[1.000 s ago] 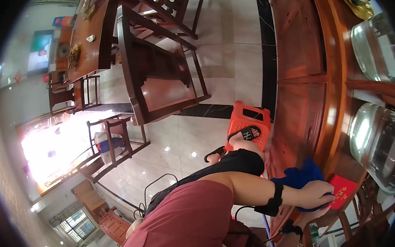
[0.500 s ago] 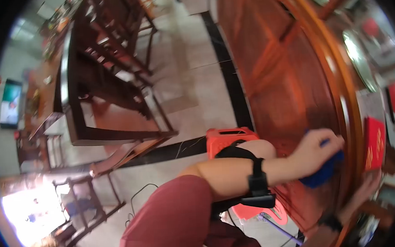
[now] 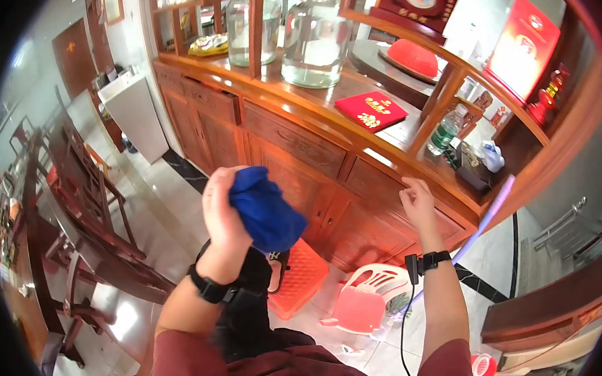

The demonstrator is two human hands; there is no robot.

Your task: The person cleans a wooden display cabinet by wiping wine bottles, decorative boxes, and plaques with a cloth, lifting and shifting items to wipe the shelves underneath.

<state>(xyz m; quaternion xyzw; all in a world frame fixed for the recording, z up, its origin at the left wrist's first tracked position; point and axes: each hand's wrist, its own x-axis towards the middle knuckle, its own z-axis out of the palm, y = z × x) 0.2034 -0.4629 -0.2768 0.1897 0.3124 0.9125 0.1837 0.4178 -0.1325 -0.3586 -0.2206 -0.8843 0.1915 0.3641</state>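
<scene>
My left hand (image 3: 222,210) is closed around a bunched blue cloth (image 3: 264,211), raised in front of the wooden cabinet (image 3: 293,168). The cloth hangs to the right of the palm and hides part of the cabinet doors. My right hand (image 3: 419,200) hovers before the cabinet's right part, its fingers loosely bent and apart, with nothing in them. On the cabinet's counter, above and left of that hand, lies a red booklet (image 3: 372,110) with gold lettering. Both wrists wear black straps.
Large glass jars (image 3: 314,46) and a water bottle (image 3: 446,131) stand on the counter. Below are a red plastic stool (image 3: 300,284) and a small pink-and-white chair (image 3: 363,305). Dark wooden chairs (image 3: 103,221) are at left; a cable hangs from my right wrist.
My left hand has lifted the blue cloth away from the cabinet front. My right hand has left the counter edge beside the red booklet. The view has turned upright and rightward.
</scene>
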